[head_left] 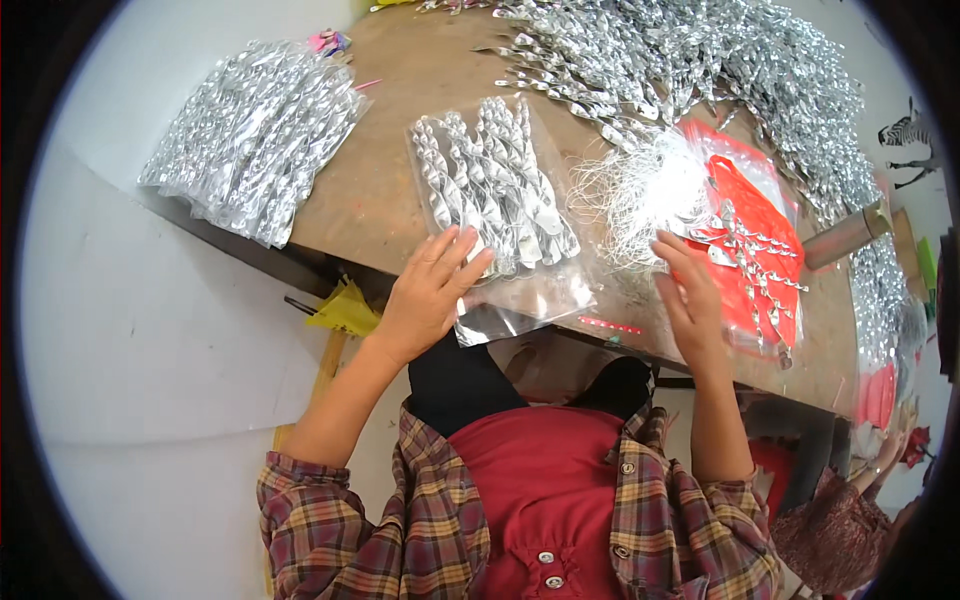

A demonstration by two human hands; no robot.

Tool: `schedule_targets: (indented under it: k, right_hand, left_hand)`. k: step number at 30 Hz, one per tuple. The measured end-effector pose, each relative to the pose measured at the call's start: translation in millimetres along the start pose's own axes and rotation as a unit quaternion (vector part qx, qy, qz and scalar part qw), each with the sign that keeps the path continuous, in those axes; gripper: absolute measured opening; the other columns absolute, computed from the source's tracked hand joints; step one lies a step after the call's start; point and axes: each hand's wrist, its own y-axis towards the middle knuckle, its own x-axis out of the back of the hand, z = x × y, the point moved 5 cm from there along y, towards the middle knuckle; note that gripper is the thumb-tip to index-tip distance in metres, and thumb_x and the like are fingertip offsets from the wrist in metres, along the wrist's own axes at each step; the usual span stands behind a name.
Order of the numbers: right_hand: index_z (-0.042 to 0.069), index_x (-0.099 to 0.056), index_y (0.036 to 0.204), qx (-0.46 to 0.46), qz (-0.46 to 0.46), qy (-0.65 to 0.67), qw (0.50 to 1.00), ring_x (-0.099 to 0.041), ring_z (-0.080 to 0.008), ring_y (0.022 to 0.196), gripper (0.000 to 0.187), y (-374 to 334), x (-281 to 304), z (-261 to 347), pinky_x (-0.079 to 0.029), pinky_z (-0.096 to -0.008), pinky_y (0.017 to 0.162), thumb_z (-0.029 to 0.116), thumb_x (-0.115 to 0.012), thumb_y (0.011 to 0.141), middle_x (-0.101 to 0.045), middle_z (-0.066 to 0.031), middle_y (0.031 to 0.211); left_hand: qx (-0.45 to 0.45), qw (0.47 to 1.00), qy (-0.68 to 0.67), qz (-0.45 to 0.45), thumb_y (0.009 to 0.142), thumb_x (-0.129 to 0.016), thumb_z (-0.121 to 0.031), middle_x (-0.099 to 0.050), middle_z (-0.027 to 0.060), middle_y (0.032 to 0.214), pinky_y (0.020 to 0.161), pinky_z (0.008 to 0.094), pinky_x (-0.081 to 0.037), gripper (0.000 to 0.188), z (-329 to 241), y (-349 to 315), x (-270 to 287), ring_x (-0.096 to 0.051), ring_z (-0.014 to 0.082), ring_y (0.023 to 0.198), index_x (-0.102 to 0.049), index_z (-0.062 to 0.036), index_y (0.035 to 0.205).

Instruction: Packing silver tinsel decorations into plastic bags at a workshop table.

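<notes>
A clear plastic bag [545, 302] lies near the table's front edge with several twisted silver foil strips [495, 170] inside it. My left hand [428, 292] rests its outstretched fingers on the bag's lower left part, gripping nothing that I can see. To the right, my right hand [690, 298] is open with its fingers apart, just below a tangled bundle of white string [655, 200]. Beside that hand are red plastic bags [768, 225], with a few thin silver twists [760, 255] lying across them. Whether the right fingertips touch the string, I cannot tell.
A pile of filled bags of silver twists [265, 140] overhangs the table's left edge. Loose silver twists [700, 60] heap along the far right. A metallic cylinder [848, 236] stands by the red bags. Another person's patterned sleeve [835, 530] shows at lower right.
</notes>
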Motion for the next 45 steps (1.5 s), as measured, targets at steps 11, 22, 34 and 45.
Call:
schedule_targets:
  k: [11,22,34,45]
  right_hand:
    - [0.009,-0.042,0.138,0.023,0.108,-0.135,0.985,-0.049,-0.0328,0.119,0.061,6,-24,-16,-0.038,-0.0383,0.101,-0.001,-0.058,0.08,-0.045,-0.0153,0.139]
    - [0.017,-0.06,0.12,0.329,0.058,-0.154,0.93,-0.051,-0.0297,0.12,0.049,-3,-54,24,-0.04,-0.0422,0.099,0.007,-0.067,0.072,-0.052,-0.0119,0.132]
    - [0.016,-0.062,0.116,0.375,0.075,-0.134,0.914,-0.053,-0.0234,0.12,0.038,6,-70,31,-0.036,-0.0407,0.103,0.012,-0.063,0.078,-0.058,-0.0033,0.126]
    - [0.0,-0.063,0.096,-0.073,0.148,0.253,0.953,-0.061,-0.0158,0.074,0.017,31,-91,4,-0.048,-0.0281,0.069,0.012,-0.052,0.094,-0.065,-0.0065,0.078]
  left_hand:
    - [-0.002,0.992,-0.089,-0.085,0.076,-0.066,-0.001,-0.059,0.0091,0.123,0.094,0.0371,-0.047,0.041,3,-5,0,-0.054,0.0295,0.116,-0.062,-0.0073,0.116]
    - [0.025,0.981,-0.188,-0.04,0.078,-0.063,0.0,-0.056,0.0159,0.126,0.099,0.0416,-0.042,0.041,17,-31,14,-0.051,0.0352,0.12,-0.061,-0.005,0.118]
    - [-0.038,0.994,-0.087,-0.053,0.073,-0.07,-0.006,-0.052,0.0102,0.13,0.099,0.0443,-0.042,0.048,-17,-35,15,-0.05,0.0324,0.12,-0.06,-0.0121,0.119]
    - [0.313,0.831,-0.458,-0.041,0.094,-0.053,-0.012,-0.062,0.0055,0.088,0.075,0.0256,-0.045,0.021,17,-32,15,-0.056,0.0119,0.079,-0.066,0.0014,0.104]
